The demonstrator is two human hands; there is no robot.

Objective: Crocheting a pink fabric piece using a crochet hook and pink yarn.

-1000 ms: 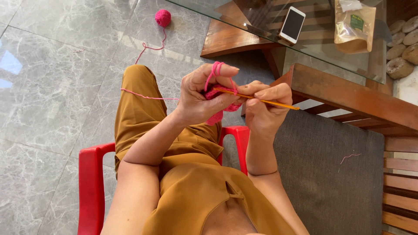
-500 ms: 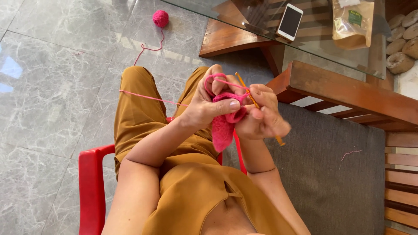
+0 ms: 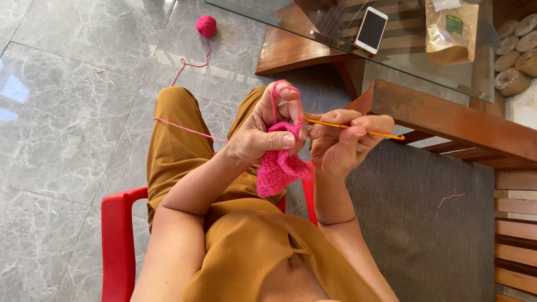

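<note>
a red chair (image 3: 116,235) stands on the grey floor, a ball of yarn (image 3: 206,25) well beyond it. the left hand (image 3: 263,131) pinches a pink crochet piece (image 3: 278,168) (yarn looped over a raised finger). just beside it, the right hand (image 3: 341,142) pinches an orange hook (image 3: 358,130). a phone (image 3: 372,29) lies on the glass table (image 3: 291,14).

Mustard-brown sleeveless top w/ keyhole neck, matching trousers; arms bare.
</note>
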